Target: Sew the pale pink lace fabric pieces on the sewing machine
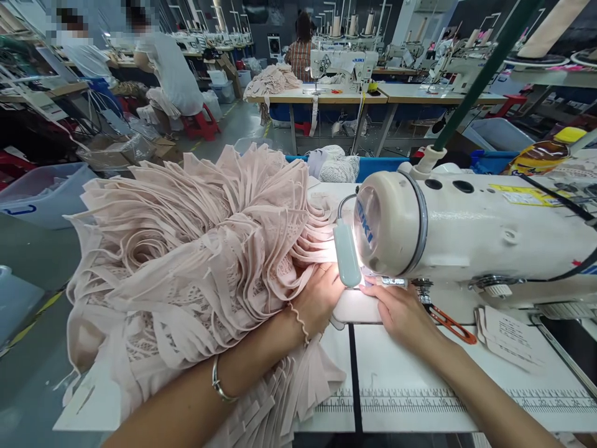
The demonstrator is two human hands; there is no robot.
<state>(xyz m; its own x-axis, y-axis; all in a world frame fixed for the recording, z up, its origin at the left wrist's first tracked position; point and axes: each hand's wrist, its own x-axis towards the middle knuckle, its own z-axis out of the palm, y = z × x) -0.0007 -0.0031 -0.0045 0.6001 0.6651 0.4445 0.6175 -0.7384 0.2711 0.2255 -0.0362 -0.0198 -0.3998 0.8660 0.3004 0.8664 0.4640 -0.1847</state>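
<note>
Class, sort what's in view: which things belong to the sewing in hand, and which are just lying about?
Seemingly in the job:
pale pink fabric, at left hand
sewing machine, at right hand

Probably lying about:
orange tool
papers
yellow-capped bottle

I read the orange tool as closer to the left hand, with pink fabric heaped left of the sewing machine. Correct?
Not quite: the head view shows the orange tool closer to the right hand. Pink fabric is heaped left of the sewing machine, yes.
</note>
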